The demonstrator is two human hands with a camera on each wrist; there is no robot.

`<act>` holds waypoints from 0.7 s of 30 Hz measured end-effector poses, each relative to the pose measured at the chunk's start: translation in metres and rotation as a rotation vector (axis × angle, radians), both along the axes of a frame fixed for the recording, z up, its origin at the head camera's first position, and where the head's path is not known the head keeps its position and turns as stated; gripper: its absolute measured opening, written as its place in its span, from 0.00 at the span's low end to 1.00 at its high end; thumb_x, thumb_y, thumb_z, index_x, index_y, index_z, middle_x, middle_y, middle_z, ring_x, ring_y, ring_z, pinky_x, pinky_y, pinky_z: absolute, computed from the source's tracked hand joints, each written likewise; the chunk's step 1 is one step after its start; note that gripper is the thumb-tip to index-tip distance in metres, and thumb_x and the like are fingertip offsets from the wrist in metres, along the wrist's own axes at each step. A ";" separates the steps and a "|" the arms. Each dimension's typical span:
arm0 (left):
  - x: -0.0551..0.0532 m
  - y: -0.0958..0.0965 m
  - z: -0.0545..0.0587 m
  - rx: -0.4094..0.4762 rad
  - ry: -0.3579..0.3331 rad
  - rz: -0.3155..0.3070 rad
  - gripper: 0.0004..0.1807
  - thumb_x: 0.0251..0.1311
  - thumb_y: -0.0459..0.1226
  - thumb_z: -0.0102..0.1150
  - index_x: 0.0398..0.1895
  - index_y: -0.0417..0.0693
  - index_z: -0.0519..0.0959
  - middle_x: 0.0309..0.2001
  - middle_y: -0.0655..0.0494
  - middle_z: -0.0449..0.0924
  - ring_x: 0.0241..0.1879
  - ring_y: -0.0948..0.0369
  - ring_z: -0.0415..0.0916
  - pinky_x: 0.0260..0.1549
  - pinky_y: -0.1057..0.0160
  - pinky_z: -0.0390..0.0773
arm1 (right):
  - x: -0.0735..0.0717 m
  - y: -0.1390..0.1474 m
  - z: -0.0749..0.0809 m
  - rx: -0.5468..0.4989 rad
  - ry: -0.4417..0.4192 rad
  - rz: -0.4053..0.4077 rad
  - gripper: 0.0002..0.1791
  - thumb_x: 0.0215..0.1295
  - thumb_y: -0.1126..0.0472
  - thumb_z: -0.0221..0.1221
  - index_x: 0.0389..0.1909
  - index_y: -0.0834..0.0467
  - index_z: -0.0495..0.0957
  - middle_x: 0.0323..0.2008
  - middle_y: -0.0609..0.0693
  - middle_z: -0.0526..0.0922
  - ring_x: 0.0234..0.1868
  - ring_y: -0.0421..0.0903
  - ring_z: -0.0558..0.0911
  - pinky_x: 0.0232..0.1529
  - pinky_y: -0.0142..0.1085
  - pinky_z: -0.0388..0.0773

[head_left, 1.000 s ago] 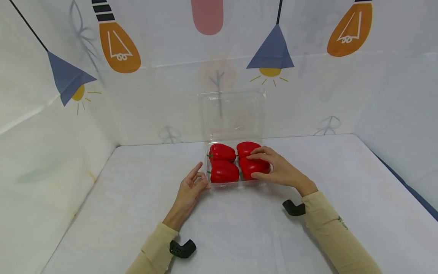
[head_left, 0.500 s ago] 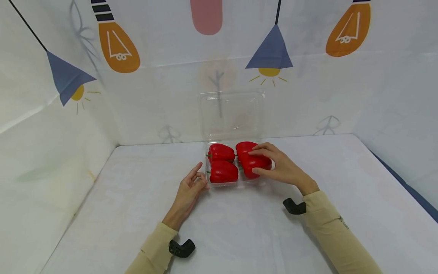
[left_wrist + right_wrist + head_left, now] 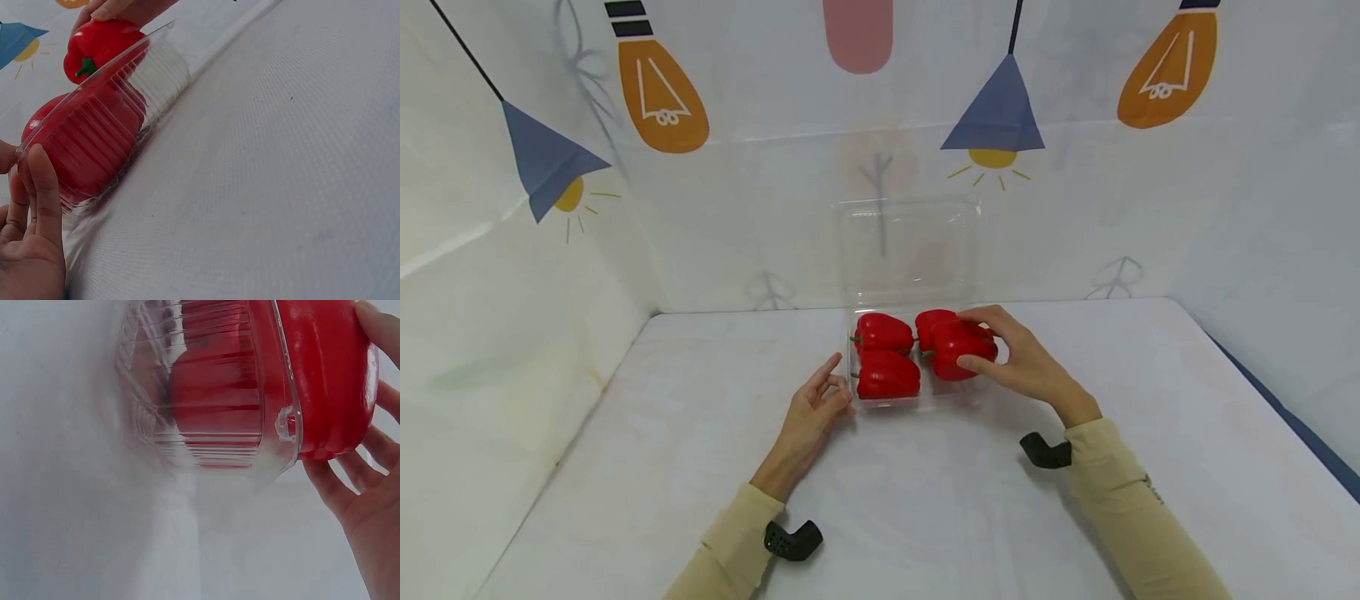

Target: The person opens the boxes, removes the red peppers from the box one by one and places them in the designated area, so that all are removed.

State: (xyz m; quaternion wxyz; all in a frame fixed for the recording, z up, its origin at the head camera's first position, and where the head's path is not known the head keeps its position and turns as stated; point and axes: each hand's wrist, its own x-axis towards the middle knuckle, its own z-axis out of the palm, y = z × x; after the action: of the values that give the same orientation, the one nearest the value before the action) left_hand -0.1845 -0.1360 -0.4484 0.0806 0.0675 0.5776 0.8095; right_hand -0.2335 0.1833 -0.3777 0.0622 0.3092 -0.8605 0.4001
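Observation:
A red bell pepper (image 3: 953, 357) with a green stem is in my right hand (image 3: 1026, 362), thumb on its near side and fingers over its far side. In the right wrist view this bell pepper (image 3: 328, 375) stands above the rim of the clear plastic container (image 3: 219, 434). Still inside the container are a front-left bell pepper (image 3: 887, 377), a back-left one, and a back-right one partly hidden behind the held pepper. My left hand (image 3: 808, 417) holds the container's front-left corner between thumb and fingers, its index finger extended.
The container's transparent lid (image 3: 910, 250) stands upright behind the peppers, near the back wall. White cloth walls (image 3: 760, 217) with lamp prints enclose the white table (image 3: 880, 517) at the back and sides. Black wrist pieces (image 3: 793, 542) sit at both cuffs.
My right hand has lifted the front-right bell pepper from its place and tilted it, so its stem now shows. The left hand stays at the container's corner.

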 end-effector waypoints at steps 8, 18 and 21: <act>0.001 0.000 0.001 -0.002 -0.002 0.000 0.37 0.63 0.26 0.51 0.73 0.48 0.51 0.39 0.59 0.68 0.33 0.69 0.72 0.37 0.72 0.80 | -0.001 0.005 -0.001 -0.013 0.047 -0.038 0.33 0.57 0.59 0.65 0.64 0.53 0.66 0.59 0.49 0.68 0.58 0.46 0.71 0.56 0.47 0.76; -0.001 0.001 -0.001 0.006 0.035 -0.008 0.37 0.63 0.25 0.50 0.74 0.45 0.49 0.38 0.60 0.68 0.33 0.70 0.72 0.35 0.72 0.79 | -0.007 0.009 -0.007 -0.094 0.135 -0.132 0.33 0.54 0.64 0.67 0.63 0.54 0.70 0.57 0.51 0.70 0.58 0.46 0.71 0.57 0.32 0.75; -0.001 0.000 -0.001 0.009 0.042 -0.017 0.37 0.63 0.25 0.50 0.74 0.44 0.48 0.38 0.60 0.67 0.33 0.70 0.72 0.35 0.72 0.79 | -0.004 0.007 -0.003 -0.131 0.123 -0.170 0.32 0.55 0.67 0.66 0.62 0.58 0.70 0.57 0.55 0.70 0.58 0.49 0.71 0.56 0.44 0.76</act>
State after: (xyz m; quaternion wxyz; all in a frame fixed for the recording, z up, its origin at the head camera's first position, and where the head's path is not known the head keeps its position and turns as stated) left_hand -0.1854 -0.1357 -0.4493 0.0749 0.0896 0.5748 0.8100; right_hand -0.2371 0.1898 -0.3812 0.1685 0.2544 -0.8501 0.4292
